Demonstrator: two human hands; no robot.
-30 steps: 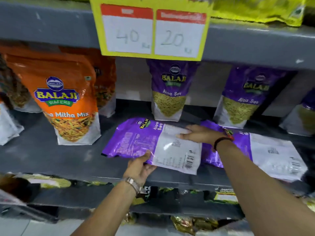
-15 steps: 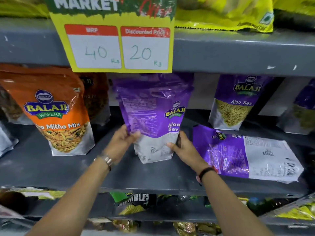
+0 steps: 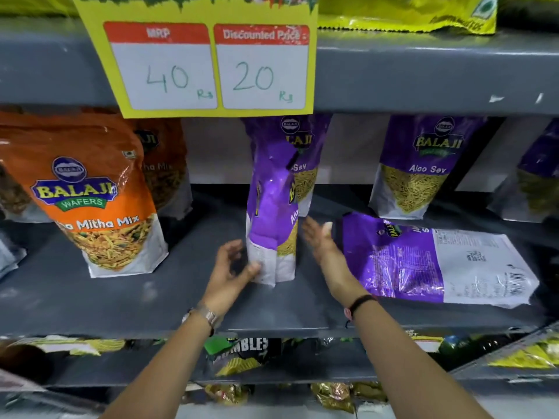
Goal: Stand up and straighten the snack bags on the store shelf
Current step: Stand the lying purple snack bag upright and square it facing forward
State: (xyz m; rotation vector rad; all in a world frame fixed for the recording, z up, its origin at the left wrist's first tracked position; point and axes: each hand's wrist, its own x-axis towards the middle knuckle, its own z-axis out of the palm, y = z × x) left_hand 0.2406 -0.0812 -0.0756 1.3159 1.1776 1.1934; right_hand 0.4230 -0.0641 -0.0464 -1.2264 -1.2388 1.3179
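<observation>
A purple Aloo Sev bag (image 3: 270, 207) stands upright on the grey shelf (image 3: 121, 303), turned edge-on to me. My left hand (image 3: 230, 276) is at its lower left with fingers spread and only the thumb tip touching the white base. Just to the bag's right, my right hand (image 3: 325, 246) is held flat and apart from it, holding nothing. A second purple Aloo Sev bag (image 3: 423, 258) lies flat on its face to the right, barcode end pointing right.
Behind stand more Aloo Sev bags (image 3: 423, 167); one (image 3: 305, 176) is partly hidden by the front bag. An orange Mitha Mix bag (image 3: 90, 201) stands at left. A yellow price sign (image 3: 205, 62) hangs from the shelf above. More snack packs fill the lower shelves.
The left purple bag went from lying flat to lifted in both hands to standing on the shelf. Both hands have opened and come off its sides.
</observation>
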